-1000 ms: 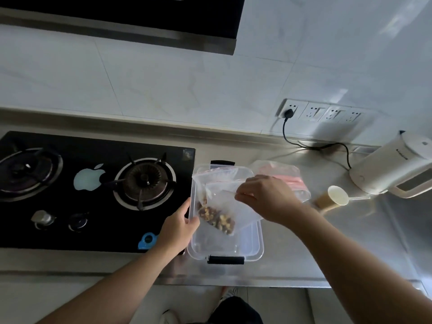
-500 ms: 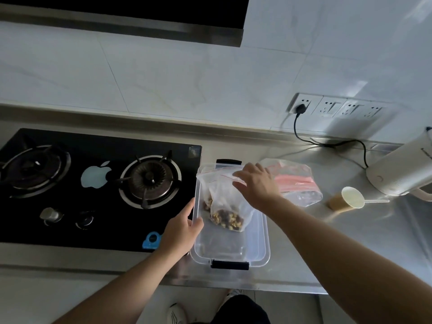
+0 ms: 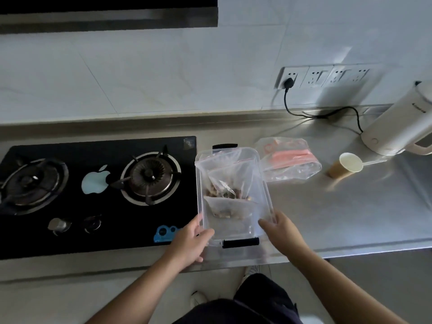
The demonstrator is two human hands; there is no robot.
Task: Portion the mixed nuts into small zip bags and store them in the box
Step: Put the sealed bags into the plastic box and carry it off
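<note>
The clear box sits on the desk beside the stove, holding zip bags of nuts. Left hand and right hand each grip its near corners.

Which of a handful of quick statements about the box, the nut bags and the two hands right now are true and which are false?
1. Bags of nuts lie inside the clear box. True.
2. The left hand grips the box's near left corner. True.
3. The right hand is lifting a bag out of the box. False: it holds the box's near right edge and no bag.
4. The paper cup stands inside the box. False: it is on the counter to the box's right, beside the kettle.
5. A pack of spare zip bags lies right of the box. True.
</note>
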